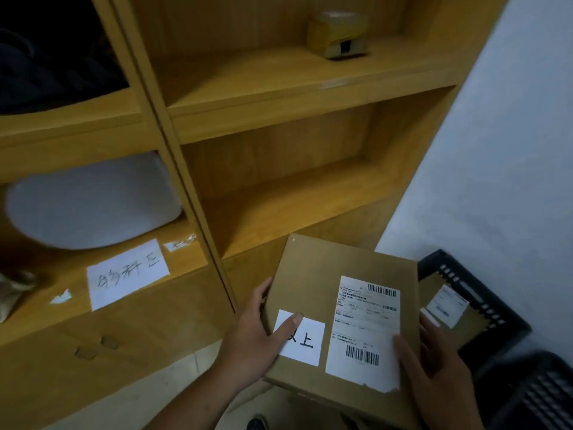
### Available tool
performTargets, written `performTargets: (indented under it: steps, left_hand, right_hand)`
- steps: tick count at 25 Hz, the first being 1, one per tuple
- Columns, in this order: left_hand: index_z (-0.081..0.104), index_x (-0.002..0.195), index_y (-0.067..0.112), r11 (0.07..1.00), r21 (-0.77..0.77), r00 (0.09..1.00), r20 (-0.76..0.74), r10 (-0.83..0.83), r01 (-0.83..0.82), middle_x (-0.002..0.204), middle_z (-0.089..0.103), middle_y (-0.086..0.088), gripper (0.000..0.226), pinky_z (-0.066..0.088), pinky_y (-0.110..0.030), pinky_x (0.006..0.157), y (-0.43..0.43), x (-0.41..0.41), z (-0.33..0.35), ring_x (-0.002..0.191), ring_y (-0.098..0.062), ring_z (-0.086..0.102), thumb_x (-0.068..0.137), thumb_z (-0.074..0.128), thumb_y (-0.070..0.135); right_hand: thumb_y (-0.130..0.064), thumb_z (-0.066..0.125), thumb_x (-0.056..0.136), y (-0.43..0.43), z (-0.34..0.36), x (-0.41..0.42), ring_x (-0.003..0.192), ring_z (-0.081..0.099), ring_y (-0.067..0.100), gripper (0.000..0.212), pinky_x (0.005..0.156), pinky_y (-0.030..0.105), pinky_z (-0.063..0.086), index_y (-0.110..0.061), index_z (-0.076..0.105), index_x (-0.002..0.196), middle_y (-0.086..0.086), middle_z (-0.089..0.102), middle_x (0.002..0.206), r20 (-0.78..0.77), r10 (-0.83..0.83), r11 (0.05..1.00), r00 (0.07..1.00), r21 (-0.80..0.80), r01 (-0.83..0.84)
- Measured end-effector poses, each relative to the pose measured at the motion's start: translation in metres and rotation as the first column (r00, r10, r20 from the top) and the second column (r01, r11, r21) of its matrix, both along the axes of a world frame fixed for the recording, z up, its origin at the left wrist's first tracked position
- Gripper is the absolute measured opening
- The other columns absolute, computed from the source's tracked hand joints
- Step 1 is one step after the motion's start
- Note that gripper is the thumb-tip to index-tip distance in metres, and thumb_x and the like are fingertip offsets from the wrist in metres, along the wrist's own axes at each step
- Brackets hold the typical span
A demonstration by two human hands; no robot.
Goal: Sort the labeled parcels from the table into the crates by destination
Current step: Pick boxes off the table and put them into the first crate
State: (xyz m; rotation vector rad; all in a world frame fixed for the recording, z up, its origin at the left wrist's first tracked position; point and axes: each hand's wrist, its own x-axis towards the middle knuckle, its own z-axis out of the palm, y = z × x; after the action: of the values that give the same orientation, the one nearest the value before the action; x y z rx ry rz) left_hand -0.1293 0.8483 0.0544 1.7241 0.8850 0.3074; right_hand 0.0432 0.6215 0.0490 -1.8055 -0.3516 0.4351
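Observation:
I hold a flat brown cardboard parcel low in front of me with both hands. It carries a white shipping label with barcodes and a small white square sticker with a handwritten character. My left hand grips its left edge, thumb lying across the sticker. My right hand grips the right edge, thumb on the shipping label. To the right, on the floor by the wall, a black plastic crate holds another brown labeled parcel.
A wooden shelf unit fills the view ahead, with a handwritten paper sign taped on its left ledge. A small yellow taped box sits on an upper shelf. A second black crate is at bottom right.

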Motion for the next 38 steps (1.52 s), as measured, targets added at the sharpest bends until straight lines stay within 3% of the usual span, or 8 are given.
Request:
performTargets:
  steps: [8,12,20,25,28,32,35,38]
  left_hand:
    - [0.034,0.126,0.072,0.954,-0.137,0.963,0.024,-0.268,0.268,0.115,0.067,0.025,0.071,0.062,-0.028,0.076,0.056,0.112,-0.015,0.099,0.002,0.069,0.072,0.080,0.061]
    - [0.038,0.134,0.059,0.918,-0.151,0.930,0.021,-0.367,0.366,0.118,0.068,0.020,0.073,0.061,-0.025,0.075,0.043,0.183,-0.021,0.101,0.001,0.068,0.076,0.081,0.049]
    - [0.030,0.147,0.047,0.849,-0.039,0.846,-0.076,-0.528,0.527,0.133,0.059,0.013,0.080,0.059,-0.036,0.091,0.028,0.316,-0.023,0.115,-0.011,0.063,0.082,0.076,0.048]
    - [0.031,0.147,0.043,0.799,-0.017,0.796,-0.082,-0.600,0.601,0.126,0.058,0.015,0.079,0.055,-0.013,0.064,0.010,0.398,-0.044,0.100,0.002,0.065,0.082,0.074,0.049]
    - [0.031,0.143,0.048,0.758,-0.056,0.755,-0.070,-0.652,0.649,0.120,0.057,0.019,0.074,0.052,-0.009,0.057,-0.004,0.459,-0.069,0.089,0.009,0.065,0.082,0.073,0.048]
    - [0.026,0.150,0.048,0.707,-0.115,0.703,-0.080,-0.707,0.698,0.129,0.057,0.009,0.078,0.057,-0.017,0.060,-0.025,0.536,-0.131,0.094,0.000,0.069,0.087,0.073,0.041]
    - [0.017,0.150,0.056,0.670,-0.086,0.661,-0.115,-0.742,0.737,0.143,0.049,0.004,0.081,0.061,-0.036,0.083,-0.043,0.575,-0.196,0.114,-0.014,0.062,0.089,0.069,0.045]
    - [0.013,0.139,0.072,0.615,-0.055,0.603,-0.141,-0.785,0.787,0.144,0.047,0.008,0.077,0.059,-0.044,0.090,-0.052,0.595,-0.253,0.120,-0.014,0.058,0.086,0.067,0.056]
  right_hand:
    - [-0.026,0.076,0.086,0.008,-0.012,0.033,0.092,0.069,-0.003,0.064,0.060,0.007,0.053,-0.036,0.049,0.143,-0.025,0.063,0.114,-0.073,-0.296,0.955,0.952,-0.029,0.295]
    - [-0.023,0.075,0.088,-0.011,-0.023,0.069,0.092,0.066,-0.015,0.063,0.061,0.007,0.053,-0.040,0.047,0.142,-0.026,0.064,0.113,-0.100,-0.392,0.920,0.915,-0.009,0.393]
    - [-0.036,0.073,0.083,-0.033,-0.033,0.155,0.102,0.066,-0.009,0.070,0.066,0.014,0.058,-0.039,0.045,0.148,-0.018,0.064,0.126,-0.139,-0.483,0.872,0.864,0.009,0.489]
    - [-0.024,0.071,0.090,-0.045,-0.037,0.208,0.102,0.067,-0.009,0.066,0.065,0.014,0.057,-0.035,0.045,0.150,-0.017,0.066,0.125,-0.116,-0.567,0.822,0.816,-0.023,0.568]
    - [-0.021,0.071,0.092,-0.050,-0.061,0.242,0.105,0.067,-0.006,0.069,0.070,0.015,0.059,-0.034,0.041,0.153,-0.014,0.065,0.129,-0.115,-0.659,0.751,0.743,-0.040,0.660]
    - [-0.023,0.067,0.095,-0.056,-0.125,0.298,0.107,0.066,-0.005,0.070,0.075,0.013,0.058,-0.036,0.034,0.156,-0.009,0.062,0.137,-0.129,-0.739,0.673,0.661,-0.099,0.733]
    - [-0.024,0.063,0.098,-0.071,-0.188,0.338,0.103,0.063,-0.013,0.070,0.074,0.008,0.054,-0.032,0.029,0.159,-0.008,0.057,0.141,-0.122,-0.766,0.642,0.631,-0.160,0.750]
    - [-0.026,0.060,0.100,-0.087,-0.243,0.360,0.127,0.058,0.007,0.067,0.099,0.027,0.054,-0.031,0.028,0.159,-0.006,0.052,0.150,-0.091,-0.787,0.615,0.610,-0.199,0.763]
